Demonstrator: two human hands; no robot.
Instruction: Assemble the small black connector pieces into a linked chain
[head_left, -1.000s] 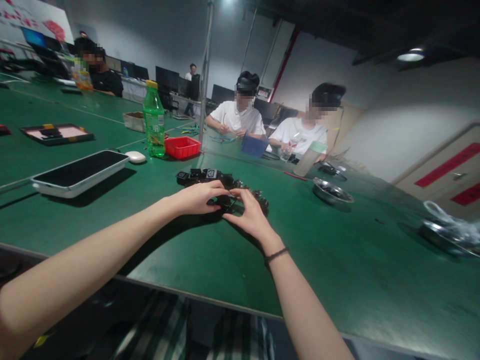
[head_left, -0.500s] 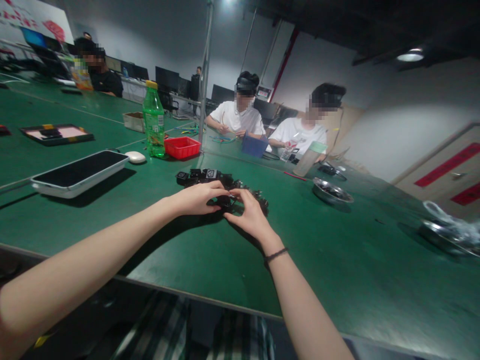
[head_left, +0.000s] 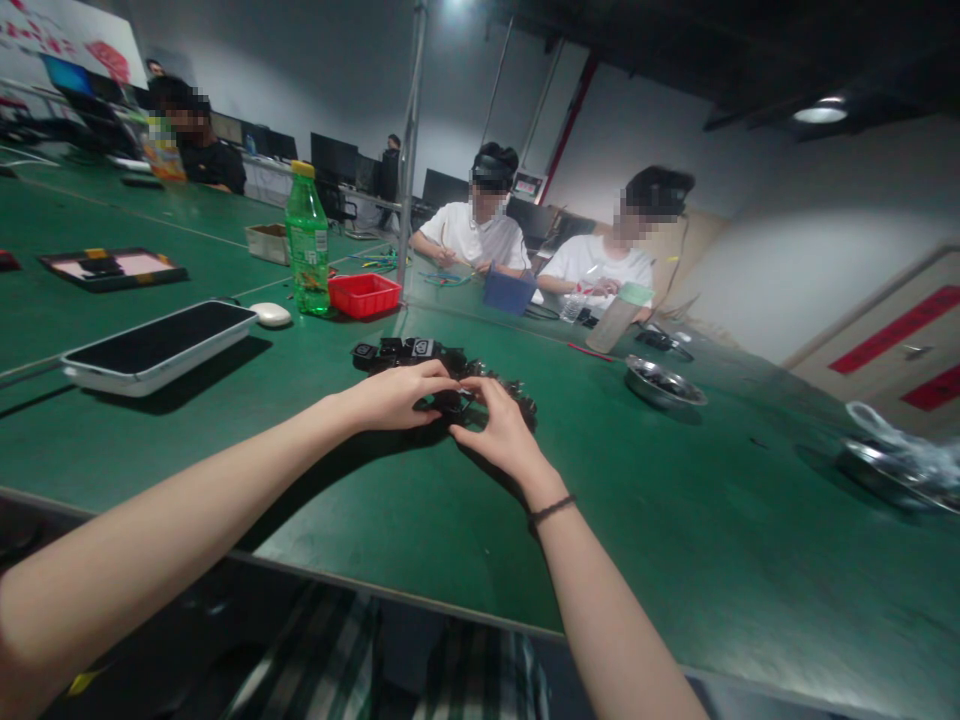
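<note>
Several small black blocks [head_left: 397,350], some with pale round marks on them, lie in a cluster on the green table. At the front of this cluster, my left hand [head_left: 397,396] curls its thumb and fingers around a small black block-shaped part [head_left: 448,403]. My right hand [head_left: 501,425], with a dark band at its wrist, closes on the same part from the right. The fingertips of both hands nearly meet at its top. More dark pieces [head_left: 525,400] show just beyond my right hand. My fingers hide much of the held part, so its exact kind is unclear.
A large phone-like device [head_left: 161,345] and a white mouse [head_left: 271,315] lie left. Behind stand a green bottle [head_left: 306,245], red tray [head_left: 365,296] and metal pole [head_left: 409,150]. Metal bowls [head_left: 665,383] are on the right. Two people in white shirts sit opposite.
My hands and the black part stay almost exactly in place. Across the table, the person on the right has shifted a hand near the clear bottle.
</note>
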